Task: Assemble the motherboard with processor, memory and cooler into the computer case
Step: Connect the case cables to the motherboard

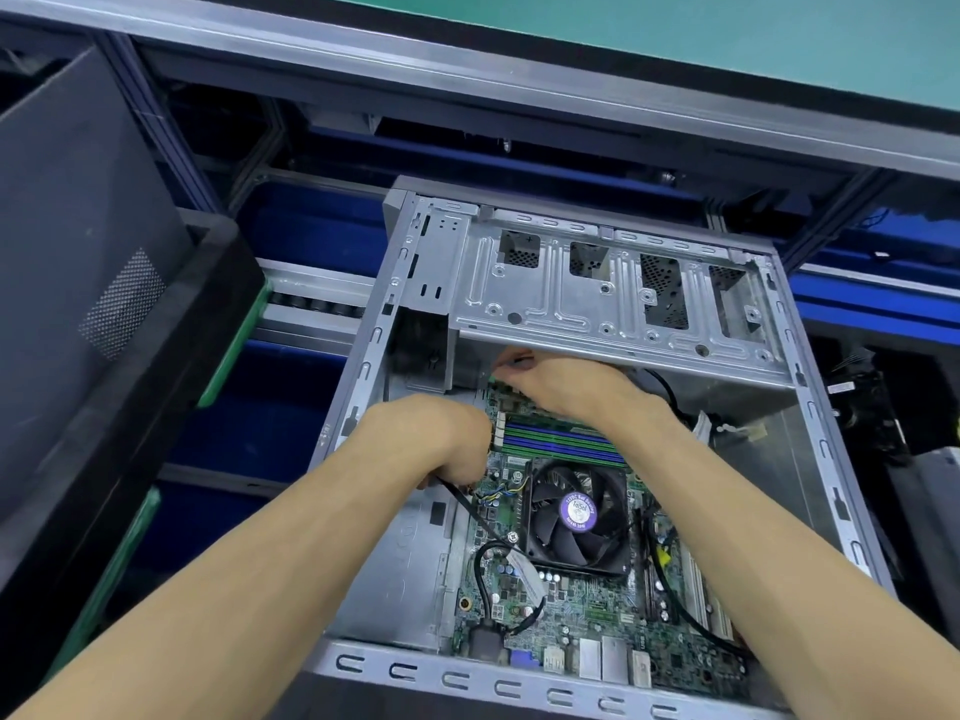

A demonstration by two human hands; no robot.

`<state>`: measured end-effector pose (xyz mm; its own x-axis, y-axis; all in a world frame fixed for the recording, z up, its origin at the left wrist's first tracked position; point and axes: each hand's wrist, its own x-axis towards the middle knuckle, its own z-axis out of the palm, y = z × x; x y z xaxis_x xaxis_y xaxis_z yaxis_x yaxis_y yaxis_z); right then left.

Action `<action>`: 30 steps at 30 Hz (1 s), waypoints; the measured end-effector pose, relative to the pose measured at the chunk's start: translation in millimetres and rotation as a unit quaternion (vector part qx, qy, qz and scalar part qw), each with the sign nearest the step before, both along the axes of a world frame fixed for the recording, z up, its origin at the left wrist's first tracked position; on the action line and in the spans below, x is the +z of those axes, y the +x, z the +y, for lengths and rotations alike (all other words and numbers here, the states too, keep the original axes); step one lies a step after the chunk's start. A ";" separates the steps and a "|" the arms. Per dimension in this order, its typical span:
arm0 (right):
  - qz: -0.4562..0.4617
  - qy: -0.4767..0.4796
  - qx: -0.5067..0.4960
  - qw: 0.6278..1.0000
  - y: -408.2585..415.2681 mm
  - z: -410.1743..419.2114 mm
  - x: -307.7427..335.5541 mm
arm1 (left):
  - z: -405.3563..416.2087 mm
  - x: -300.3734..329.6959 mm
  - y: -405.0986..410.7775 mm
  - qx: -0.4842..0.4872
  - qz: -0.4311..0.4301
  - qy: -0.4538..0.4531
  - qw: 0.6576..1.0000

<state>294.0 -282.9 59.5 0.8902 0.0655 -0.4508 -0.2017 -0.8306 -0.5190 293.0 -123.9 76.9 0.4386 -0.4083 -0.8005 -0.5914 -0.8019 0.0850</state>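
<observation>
Your forearms reach from the near edge into the open computer case (545, 683), where the motherboard (576, 610) already lies flat on the floor of the case with its cooler fan (574, 517) and memory sticks (561, 441) fitted. Your left hand (431, 433) curls round a black cable (467, 506) at the board's left edge, while your right hand (561, 381) seems to pinch something small at the far corner under the drive cage (613, 283); what it is I cannot tell. Keep that cable held clear of the fan, and work the far corner gently without flexing the board.
</observation>
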 end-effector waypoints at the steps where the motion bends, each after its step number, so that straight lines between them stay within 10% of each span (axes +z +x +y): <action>1: 0.007 -0.003 0.006 1.000 1.4 -0.8 1.7 | -0.1 -0.6 0.0 0.001 -0.001 0.000 1.000; 30: -0.083 -0.073 0.026 0.994 -6.1 5.5 -13.4 | -1.6 7.1 -3.0 0.020 -0.002 -0.010 1.000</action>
